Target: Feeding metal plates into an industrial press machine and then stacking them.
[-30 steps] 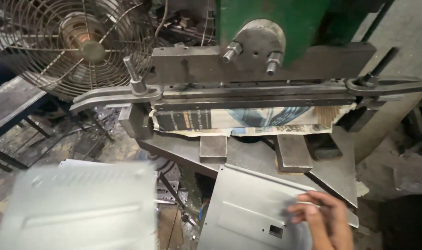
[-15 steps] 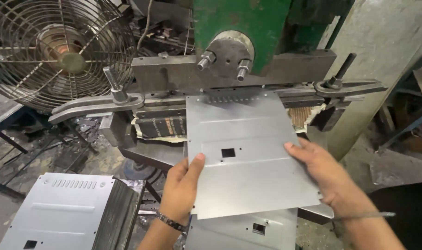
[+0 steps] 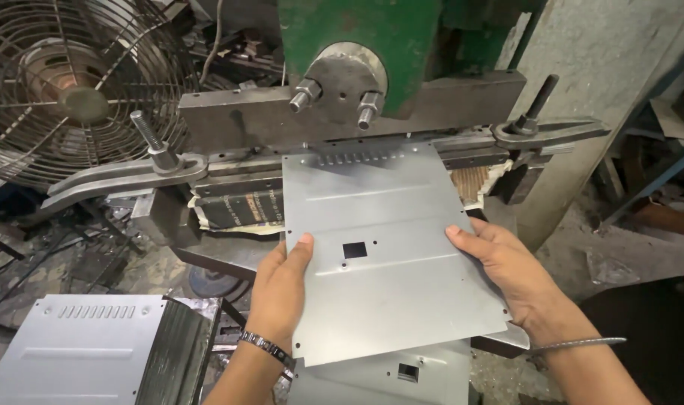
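Wire-caged fan [image 3: 72, 90] and a stack of slotted grey panels [image 3: 79, 349] sit far left, then I see my left hand [image 3: 282, 289] and right hand [image 3: 511, 274] pinching opposite edges of a flat, dull steel sheet [image 3: 387, 255], its perforated top edge tucked under the green press [image 3: 357, 67].

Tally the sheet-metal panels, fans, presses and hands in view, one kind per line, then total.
Held panel: 1
Panel stacks, lower left and underneath: 2
Fan: 1
Press: 1
Hands, left hand and right hand: 2
Total: 7
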